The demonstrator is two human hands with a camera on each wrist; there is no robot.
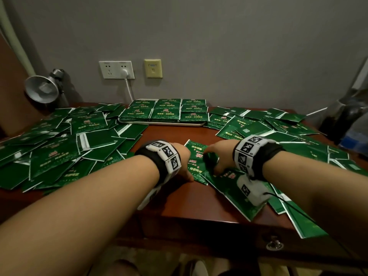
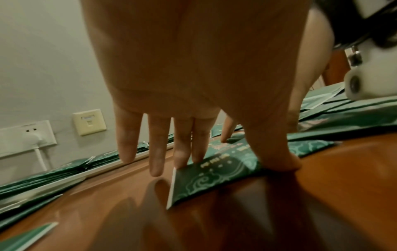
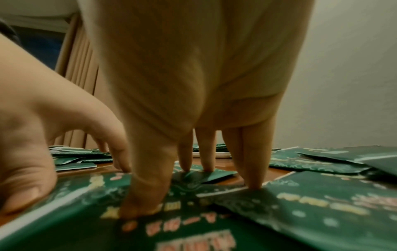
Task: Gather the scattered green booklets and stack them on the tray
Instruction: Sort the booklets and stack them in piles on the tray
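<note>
Both hands work mid-table — the left hand (image 1: 183,162) pins a green booklet (image 1: 196,156) with straight fingers (image 2: 182,149) and thumb, the right hand (image 1: 221,156) presses spread fingertips (image 3: 141,202) on overlapping booklets. Neat stacks (image 1: 165,110) fill the tray (image 1: 159,122) by the wall — loose ones (image 1: 59,144) lie scattered around.

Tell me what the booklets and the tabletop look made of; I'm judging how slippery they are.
Booklets: seemingly thin coated paper with a slight sheen; white edges show, and one corner lifts off the wood. Tabletop: reddish-brown wood or veneer, glossy; it mirrors the left hand's fingers.
</note>
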